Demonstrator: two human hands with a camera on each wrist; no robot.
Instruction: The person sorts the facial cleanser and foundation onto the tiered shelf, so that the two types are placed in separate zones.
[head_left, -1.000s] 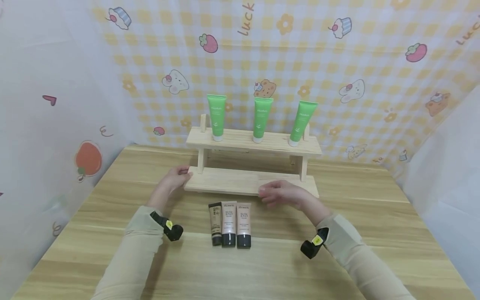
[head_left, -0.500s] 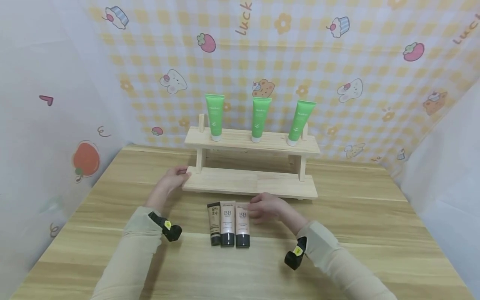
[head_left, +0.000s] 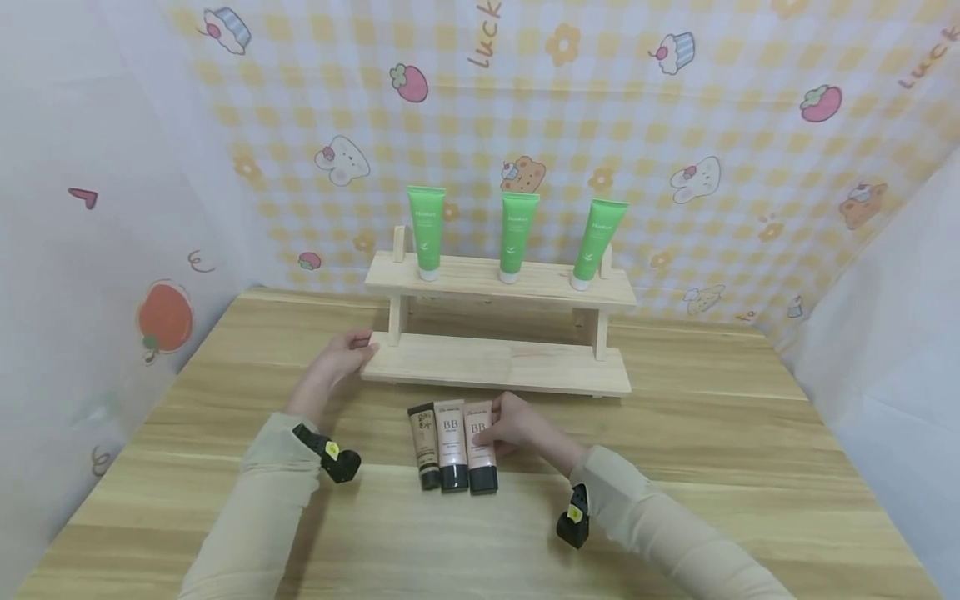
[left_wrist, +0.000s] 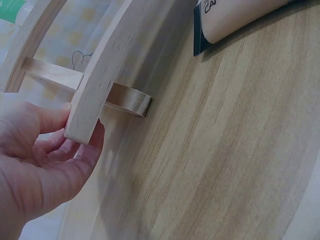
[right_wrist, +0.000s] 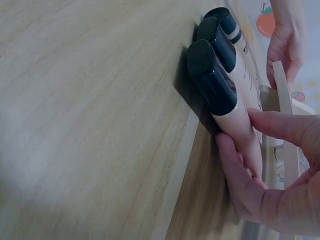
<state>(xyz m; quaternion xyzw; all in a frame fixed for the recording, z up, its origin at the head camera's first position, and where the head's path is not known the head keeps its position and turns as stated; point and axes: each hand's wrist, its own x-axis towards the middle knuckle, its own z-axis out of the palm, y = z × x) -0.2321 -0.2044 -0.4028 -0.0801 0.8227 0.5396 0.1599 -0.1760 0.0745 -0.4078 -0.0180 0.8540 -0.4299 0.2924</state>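
My left hand (head_left: 333,365) grips the left end of the lower board of a two-tier wooden shelf (head_left: 450,358); in the left wrist view the thumb lies on top and fingers curl beneath. My right hand (head_left: 521,423) pinches the rightmost BB cream tube (head_left: 482,477), thumb on one side and fingers on the other, as the right wrist view shows. That tube is pale pink with a black cap. Beside it on the table lie a second BB cream tube (head_left: 452,450) and a slimmer brown-and-black tube (head_left: 424,440), caps toward me.
Three green tubes stand on the upper board: left tube (head_left: 427,229), middle tube (head_left: 517,233) and right tube (head_left: 597,242), which leans. A checked cloth (head_left: 570,117) hangs behind the wooden table (head_left: 720,450). White cloth (head_left: 90,275) covers the left side.
My right hand has moved left and toward me from the lower board's front edge to the rightmost BB cream tube and taken hold of it. My left hand stays on the shelf.
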